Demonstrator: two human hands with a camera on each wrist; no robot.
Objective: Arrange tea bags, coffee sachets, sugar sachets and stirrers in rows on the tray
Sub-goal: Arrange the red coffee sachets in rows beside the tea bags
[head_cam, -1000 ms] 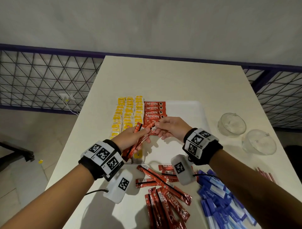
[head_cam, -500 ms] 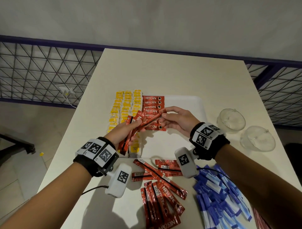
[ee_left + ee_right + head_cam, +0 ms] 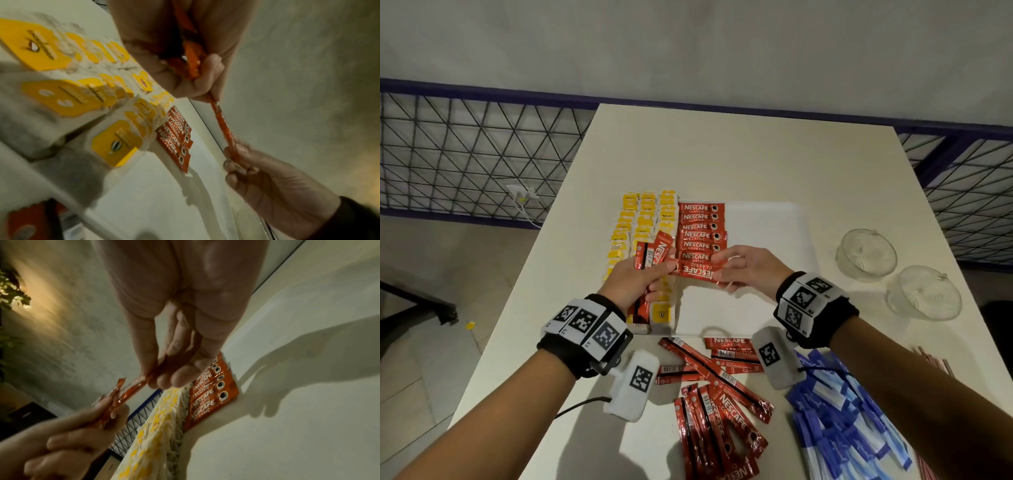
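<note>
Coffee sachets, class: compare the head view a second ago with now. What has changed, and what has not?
The right hand has drawn one coffee sachet out of the bundle in the left hand and turned it level, beneath the tray's coffee row. The left hand still grips the bundle; tea bags and loose piles are unchanged.

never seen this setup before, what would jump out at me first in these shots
Probably the two hands meeting over the white tray: the right hand pinches one red coffee sachet while the left hand grips a bundle of sachets. Just beyond them lie the yellow tea bag rows and a neat column of red sachets. Nearer the person, loose red sachets and blue sachets are heaped on the table.
</note>
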